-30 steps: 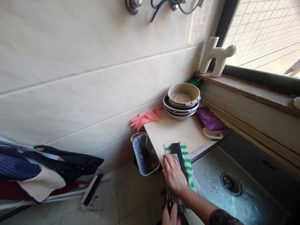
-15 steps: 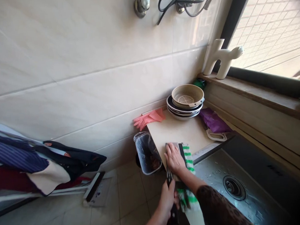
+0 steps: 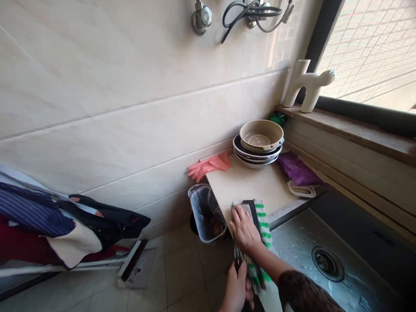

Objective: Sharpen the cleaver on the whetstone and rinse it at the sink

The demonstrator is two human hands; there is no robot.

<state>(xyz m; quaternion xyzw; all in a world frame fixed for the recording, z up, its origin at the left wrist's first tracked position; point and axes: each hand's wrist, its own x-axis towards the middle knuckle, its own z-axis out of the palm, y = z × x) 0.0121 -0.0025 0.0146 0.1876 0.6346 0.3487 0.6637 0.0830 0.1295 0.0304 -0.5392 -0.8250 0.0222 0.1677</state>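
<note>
head view: my right hand [image 3: 244, 230] lies flat with the fingers spread, pressing down on a green-and-white strip pad [image 3: 263, 234] and its black backing [image 3: 251, 211], at the edge of the pale worktop [image 3: 245, 186]. my left hand [image 3: 237, 292] is closed round a dark handle [image 3: 237, 265] just below, and the pad runs down past the edge beside that fist, over the steel sink [image 3: 301, 244]. as things lie, the pad is in my hands and not set down yet; nothing shows this work finished. behind it, a plastic colander [image 3: 261, 136] sits on stacked plates [image 3: 251, 156], pink rubber gloves [image 3: 208, 166] lie by the wall, and a lined bin [image 3: 206, 216] stands just left of the worktop.
</note>
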